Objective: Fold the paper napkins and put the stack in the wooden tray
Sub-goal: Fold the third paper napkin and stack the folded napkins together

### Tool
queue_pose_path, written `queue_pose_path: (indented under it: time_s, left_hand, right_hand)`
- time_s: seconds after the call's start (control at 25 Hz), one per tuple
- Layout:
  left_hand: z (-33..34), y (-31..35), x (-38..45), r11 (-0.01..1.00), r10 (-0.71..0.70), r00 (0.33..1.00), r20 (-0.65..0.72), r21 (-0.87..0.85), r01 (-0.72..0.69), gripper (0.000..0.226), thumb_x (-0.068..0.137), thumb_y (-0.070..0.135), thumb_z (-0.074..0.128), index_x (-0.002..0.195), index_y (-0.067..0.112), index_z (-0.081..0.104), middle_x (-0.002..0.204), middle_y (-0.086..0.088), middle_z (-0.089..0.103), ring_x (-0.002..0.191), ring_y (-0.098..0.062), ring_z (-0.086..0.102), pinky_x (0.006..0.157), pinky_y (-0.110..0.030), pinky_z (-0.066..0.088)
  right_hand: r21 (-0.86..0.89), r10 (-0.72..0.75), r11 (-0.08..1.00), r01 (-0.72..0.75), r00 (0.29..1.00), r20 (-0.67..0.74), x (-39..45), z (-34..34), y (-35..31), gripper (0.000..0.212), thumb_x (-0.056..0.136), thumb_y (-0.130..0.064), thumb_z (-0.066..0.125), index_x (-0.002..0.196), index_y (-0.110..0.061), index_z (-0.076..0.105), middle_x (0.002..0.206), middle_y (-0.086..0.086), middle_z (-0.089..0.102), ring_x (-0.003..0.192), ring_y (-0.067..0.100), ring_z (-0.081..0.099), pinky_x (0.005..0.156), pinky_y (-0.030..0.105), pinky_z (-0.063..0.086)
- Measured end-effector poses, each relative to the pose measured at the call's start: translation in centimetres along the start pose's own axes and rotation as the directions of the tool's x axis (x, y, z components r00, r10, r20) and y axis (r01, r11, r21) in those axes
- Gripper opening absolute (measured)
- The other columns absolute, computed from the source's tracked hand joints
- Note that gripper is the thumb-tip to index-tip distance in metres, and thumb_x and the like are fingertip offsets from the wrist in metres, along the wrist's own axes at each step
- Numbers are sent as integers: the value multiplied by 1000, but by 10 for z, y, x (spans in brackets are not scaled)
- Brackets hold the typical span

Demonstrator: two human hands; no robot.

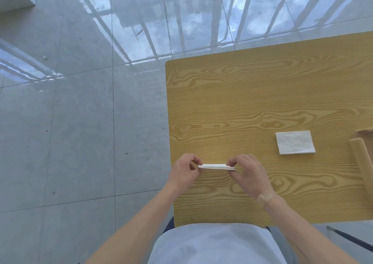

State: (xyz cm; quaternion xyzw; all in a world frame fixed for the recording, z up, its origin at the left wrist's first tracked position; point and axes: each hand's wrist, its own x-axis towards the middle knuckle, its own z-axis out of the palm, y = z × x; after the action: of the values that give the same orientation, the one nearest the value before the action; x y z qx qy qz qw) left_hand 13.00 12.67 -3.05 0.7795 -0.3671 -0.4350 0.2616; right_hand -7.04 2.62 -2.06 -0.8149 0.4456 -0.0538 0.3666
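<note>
A thin stack of white folded napkins (pixel 216 166) is held edge-on just above the wooden table (pixel 242 102), near its front left corner. My left hand (pixel 184 171) pinches the stack's left end and my right hand (pixel 249 173) pinches its right end. Another folded white napkin (pixel 295 142) lies flat on the table further right. At the right edge of the view, a corner of the wooden tray (pixel 361 152) shows; most of it is out of frame.
The table's left edge drops to a glossy grey tiled floor (pixel 80 122). A dark metal bar (pixel 351 239) shows at the bottom right. My torso in a pale shirt sits against the table's front edge.
</note>
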Motion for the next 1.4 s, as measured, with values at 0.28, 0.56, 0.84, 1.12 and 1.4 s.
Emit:
queue_pose_path:
  time_s: [0.28,0.56,0.84,1.12,1.4]
  left_hand:
    - [2,-9,1,999,4,999,-34,-32,-5,19,85,16,71,79,32,61,90,13,64,63,0,52,62,-15,47]
    - [7,-13,4,996,-60,997,-49,-71,56,15,85,22,70,78,32,62,84,12,63,64,2,52,57,-9,43]
    - [14,-10,4,961,-143,989,46,-234,150,9,81,24,72,78,31,67,76,14,67,60,1,55,59,-13,44]
    - [37,20,-3,906,-189,978,84,-369,207,4,86,23,70,87,19,69,76,7,65,60,-4,55,64,-22,50]
    - [92,75,-1,894,-209,975,76,-388,222,8,90,15,68,88,8,66,73,1,61,52,-6,50,49,-12,42]
  right_hand:
    - [27,38,999,-36,997,-73,-4,4,6,13,79,-19,77,86,-26,68,90,-13,67,93,12,54,80,30,44]
    - [125,199,971,-202,979,40,-7,13,10,7,84,-26,73,83,-27,66,90,-13,65,90,14,56,79,34,46]
    - [477,460,743,-469,876,145,-13,3,14,6,79,-21,76,80,-25,73,75,-8,75,70,6,68,72,27,53]
    - [586,498,648,-486,853,158,-21,-24,32,6,80,-19,78,83,-19,73,77,-4,75,67,6,65,64,20,49]
    - [601,501,643,-474,854,137,-30,-80,82,5,80,-24,77,83,-22,73,74,-6,74,64,2,65,62,19,46]
